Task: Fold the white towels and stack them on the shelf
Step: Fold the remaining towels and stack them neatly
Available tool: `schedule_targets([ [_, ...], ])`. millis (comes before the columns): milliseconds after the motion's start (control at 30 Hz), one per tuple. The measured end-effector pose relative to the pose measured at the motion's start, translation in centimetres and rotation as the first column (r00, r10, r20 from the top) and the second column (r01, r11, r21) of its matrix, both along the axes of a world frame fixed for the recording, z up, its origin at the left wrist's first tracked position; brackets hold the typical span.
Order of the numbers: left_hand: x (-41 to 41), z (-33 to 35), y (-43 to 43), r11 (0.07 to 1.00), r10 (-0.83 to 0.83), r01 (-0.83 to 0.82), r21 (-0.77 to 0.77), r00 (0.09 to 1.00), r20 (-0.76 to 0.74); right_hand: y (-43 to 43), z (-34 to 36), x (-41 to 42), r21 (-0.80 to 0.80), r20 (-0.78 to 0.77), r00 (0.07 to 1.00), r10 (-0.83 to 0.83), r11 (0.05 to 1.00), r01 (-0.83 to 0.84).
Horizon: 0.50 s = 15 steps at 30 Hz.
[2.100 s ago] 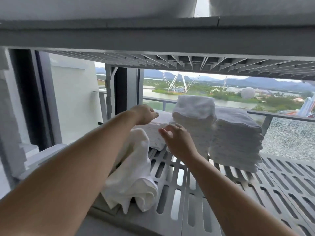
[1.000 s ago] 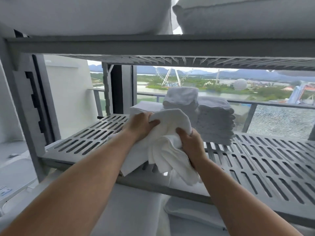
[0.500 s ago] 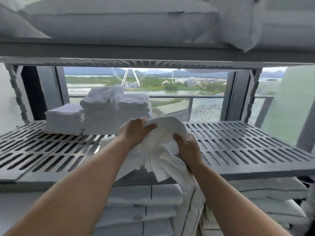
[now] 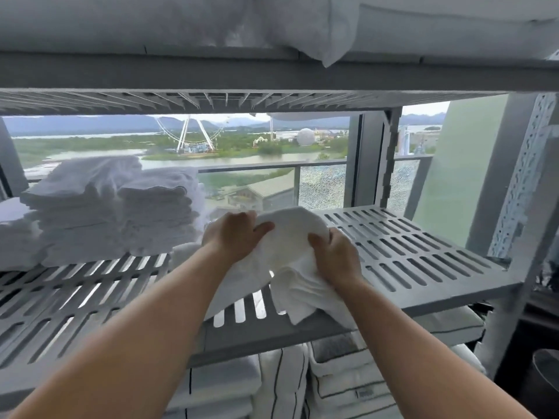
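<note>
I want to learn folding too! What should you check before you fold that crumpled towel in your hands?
1. Grip of the left hand on the towel: ok.
2. Grip of the right hand on it: ok.
3. The towel lies flat for folding: not ok. It is bunched, with part hanging over the front edge of the shelf.
4. Bare room on the shelf to spread it: ok, to the right of the hands.
5. The folded stacks on the left stand steady: ok.
6. The corners of the towel are found: cannot tell, they are hidden in the bunch.
</note>
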<state>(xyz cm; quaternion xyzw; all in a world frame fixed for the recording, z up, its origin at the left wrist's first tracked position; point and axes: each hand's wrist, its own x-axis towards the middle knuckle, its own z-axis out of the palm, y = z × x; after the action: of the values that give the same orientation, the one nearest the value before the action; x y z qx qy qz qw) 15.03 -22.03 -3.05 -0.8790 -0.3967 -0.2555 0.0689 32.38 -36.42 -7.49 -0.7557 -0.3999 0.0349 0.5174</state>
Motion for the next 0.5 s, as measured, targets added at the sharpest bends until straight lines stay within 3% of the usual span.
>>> schedule_targets([
  [133,4.5,0.3,3.6,0.993,-0.039,0.030,-0.110,0.996,-0.080,1.6,1.2,4.8,-0.233,0.119,0.992,0.030,0.972,-0.002],
  [233,6.8,0.9,6.5,0.976,-0.070,0.030,-0.216,0.981,-0.179,3.5,2.2,7.5,-0.321,0.065,0.995,0.070,0.946,-0.046],
  [333,7.9,0.6,9.1,0.984,-0.038,0.000,-0.176,0.976,-0.213,5.5,2.3,9.2,-0.360,0.053,0.997,0.060,0.932,-0.037],
  [500,9.1,-1.0,10.4,0.990,0.005,-0.035,-0.138,0.978,-0.210,8.6,3.1,11.6,-0.602,0.181,0.974,0.136,0.798,0.000],
])
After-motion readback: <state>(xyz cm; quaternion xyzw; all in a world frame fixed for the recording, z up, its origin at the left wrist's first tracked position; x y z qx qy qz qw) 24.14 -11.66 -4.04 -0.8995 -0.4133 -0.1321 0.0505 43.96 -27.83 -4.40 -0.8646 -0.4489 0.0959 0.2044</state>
